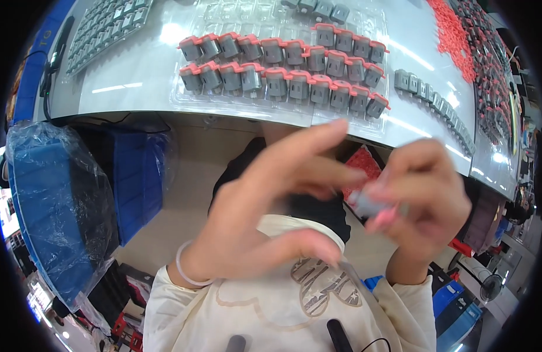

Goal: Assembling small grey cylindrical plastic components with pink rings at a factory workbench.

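Note:
My right hand [430, 190] pinches a small grey block-shaped part [369, 205] with a pinkish-red piece at its lower end; motion blurs its details. My left hand [265, 202], wearing a pale band at the wrist, is open beside it. Its thumb and fingers are spread, and the fingertips are close to the part; whether they touch it I cannot tell. Beyond my hands, a transparent plastic tray [236, 104] on the table holds rows of grey block-shaped parts [275, 86] with red clips on top.
Grey parts [423, 89] without clips line the table right of the tray. Loose red clips [453, 41] lie heaped at the far right. Another tray of grey parts [109, 29] is at the far left. Plastic-lined blue bins [54, 193] stand at left, below the table edge.

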The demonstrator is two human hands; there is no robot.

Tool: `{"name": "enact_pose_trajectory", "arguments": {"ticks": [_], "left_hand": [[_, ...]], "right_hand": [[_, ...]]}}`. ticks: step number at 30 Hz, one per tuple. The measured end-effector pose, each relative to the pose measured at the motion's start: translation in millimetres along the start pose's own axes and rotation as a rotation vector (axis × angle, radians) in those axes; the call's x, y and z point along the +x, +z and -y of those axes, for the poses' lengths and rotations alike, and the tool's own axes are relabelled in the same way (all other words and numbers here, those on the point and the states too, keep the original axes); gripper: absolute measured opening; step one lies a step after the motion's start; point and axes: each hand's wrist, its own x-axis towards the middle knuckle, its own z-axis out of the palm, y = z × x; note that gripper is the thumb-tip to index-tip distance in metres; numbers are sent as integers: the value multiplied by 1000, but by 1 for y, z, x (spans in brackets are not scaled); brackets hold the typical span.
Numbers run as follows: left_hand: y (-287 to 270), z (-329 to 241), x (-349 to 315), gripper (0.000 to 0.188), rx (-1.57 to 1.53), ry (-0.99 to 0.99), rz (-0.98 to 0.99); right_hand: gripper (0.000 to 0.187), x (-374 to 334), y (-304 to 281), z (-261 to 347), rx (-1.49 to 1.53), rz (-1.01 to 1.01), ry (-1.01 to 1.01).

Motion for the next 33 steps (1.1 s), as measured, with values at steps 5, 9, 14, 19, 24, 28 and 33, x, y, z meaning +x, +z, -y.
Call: {"name": "enact_pose_trajectory", "arguments": {"ticks": [5, 9, 14, 19, 24, 28, 33], "left_hand": [[-38, -16, 19, 44, 414, 164, -247], [-79, -28, 63, 30, 556, 223, -204], [-101, -32, 118, 25, 871, 228, -18], [-106, 11, 166, 33, 1182, 440, -21], [-96, 23, 179, 29, 1333, 333, 27], [-90, 19, 173, 28, 1178, 166, -77], [-92, 13, 178, 25, 998, 73, -95]], "right_hand": [[29, 66, -16, -23, -215, -114, 22], [22, 123, 1, -56, -207, -17, 51], [19, 133, 15, -79, -304, 89, 146], [13, 130, 22, -90, -579, -27, -19], [13, 123, 10, -82, -650, 5, -67], [19, 122, -31, -88, -589, -17, -176], [24, 135, -149, -147, -504, -236, 290]]}}
